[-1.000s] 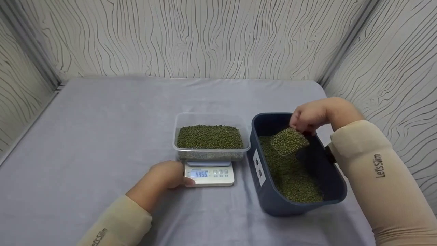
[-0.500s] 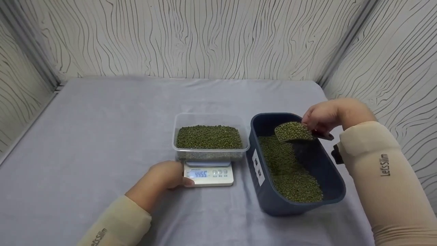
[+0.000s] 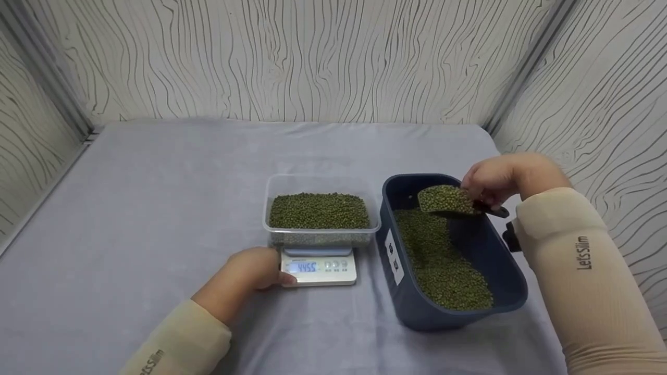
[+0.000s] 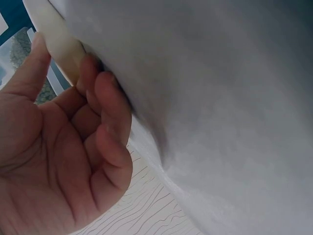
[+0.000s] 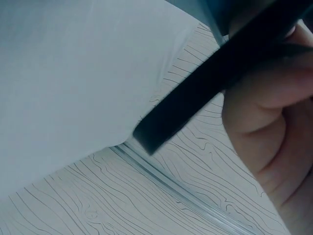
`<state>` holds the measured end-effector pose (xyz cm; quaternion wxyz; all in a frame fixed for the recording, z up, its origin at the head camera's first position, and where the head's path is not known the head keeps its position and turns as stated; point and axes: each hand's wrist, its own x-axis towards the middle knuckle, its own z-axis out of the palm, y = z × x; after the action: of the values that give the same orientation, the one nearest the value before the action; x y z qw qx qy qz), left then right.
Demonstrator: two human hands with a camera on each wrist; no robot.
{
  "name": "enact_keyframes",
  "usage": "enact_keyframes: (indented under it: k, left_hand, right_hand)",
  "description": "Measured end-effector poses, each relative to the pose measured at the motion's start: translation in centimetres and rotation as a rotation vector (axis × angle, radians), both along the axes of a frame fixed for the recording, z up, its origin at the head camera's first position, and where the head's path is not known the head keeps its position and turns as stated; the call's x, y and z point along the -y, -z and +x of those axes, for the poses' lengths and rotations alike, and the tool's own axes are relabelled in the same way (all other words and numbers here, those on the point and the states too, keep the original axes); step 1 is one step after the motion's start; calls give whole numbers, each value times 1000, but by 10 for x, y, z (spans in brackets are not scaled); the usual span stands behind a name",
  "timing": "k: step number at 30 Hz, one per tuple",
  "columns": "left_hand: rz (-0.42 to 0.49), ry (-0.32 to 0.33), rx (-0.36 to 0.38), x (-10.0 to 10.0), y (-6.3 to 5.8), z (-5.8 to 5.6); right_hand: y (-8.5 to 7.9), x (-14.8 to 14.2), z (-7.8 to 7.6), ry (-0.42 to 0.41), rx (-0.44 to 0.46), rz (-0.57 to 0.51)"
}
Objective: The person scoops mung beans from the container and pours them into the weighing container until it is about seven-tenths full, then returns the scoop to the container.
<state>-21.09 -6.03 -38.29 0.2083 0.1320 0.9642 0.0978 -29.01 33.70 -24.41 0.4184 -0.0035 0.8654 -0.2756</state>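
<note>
My right hand point(image 3: 492, 179) grips the dark handle point(image 5: 195, 83) of a scoop point(image 3: 445, 199) heaped with green mung beans. The scoop is held roughly level above the far part of a deep blue bin point(image 3: 417, 307), which has more mung beans point(image 3: 451, 276) in it. My left hand point(image 3: 256, 266) holds the left edge of a white kitchen scale point(image 3: 338, 276), thumb near its display, which reads about 445.5. In the left wrist view, the thumb and curled fingers point(image 4: 115, 103) meet the scale's edge. On the scale stands a clear plastic container point(image 3: 323, 238) of mung beans point(image 3: 319, 211).
A pale cloth point(image 3: 156, 198) covers the table. The bin stands just right of the clear container, its near rim higher than the scale. White wood-grain panels point(image 3: 292, 57) rise behind and at both sides. A white label point(image 3: 394, 256) is on the bin's left wall.
My right hand has drawn back to the right, and the scoop has turned from tipped toward the camera to nearly level. The left hand and the scale reading stay the same.
</note>
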Motion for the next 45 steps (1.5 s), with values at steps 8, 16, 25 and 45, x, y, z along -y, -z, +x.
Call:
enact_keyframes:
  k: [8,16,25,45]
  left_hand:
    - [3,0,1,1,-2,1]
    - [3,-3,3,2,-3,1]
    - [-6,0,16,2,-3,0]
    - [-19,-28,16,-2,-2,1]
  right_hand:
    - [-1,2,-1,-11,6,-19]
    - [-12,11,-4,-19,27,-58]
    - [-24,42,-12,-45,17,-88]
    - [-17,125,-24,-151,-180,154]
